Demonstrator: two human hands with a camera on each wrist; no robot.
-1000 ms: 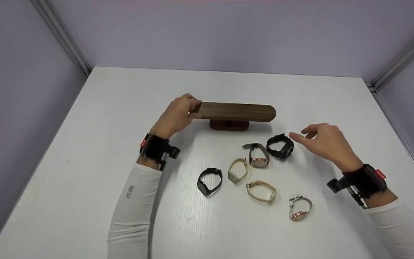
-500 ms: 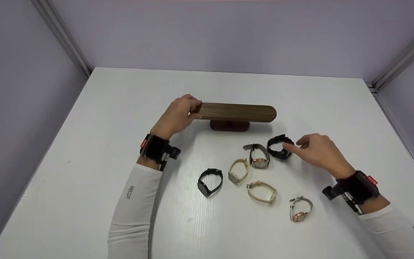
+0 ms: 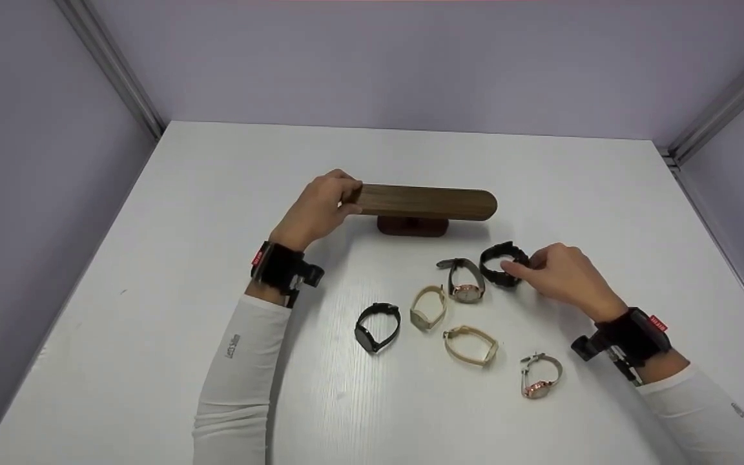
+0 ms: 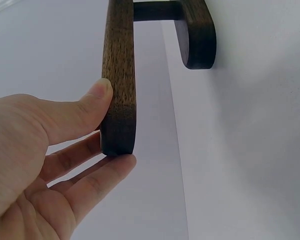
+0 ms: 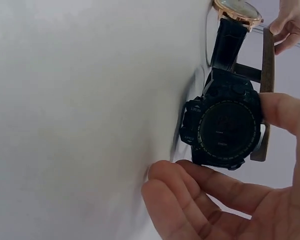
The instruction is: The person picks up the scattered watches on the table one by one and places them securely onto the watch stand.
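Both hands on items over white counter (image 3: 172, 213).
Left hand (image 3: 317, 210) pinches end of wooden stand (image 3: 427, 201) between thumb and fingers (image 4: 97, 182); right hand (image 3: 562, 274) grips black watch (image 3: 503, 263), at stand's 5 o'clock, thumb and fingers curled around its case.

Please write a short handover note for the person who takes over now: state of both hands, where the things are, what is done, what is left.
Left hand: grips the left end of the wooden stand.
Right hand: thumb and fingers pinch the black sport watch, which lies on the table.
Done: no watch hangs on the stand.
Left: six watches lie in front of it: sport watch, dark-strap watch, two beige, black band, grey-strap watch.
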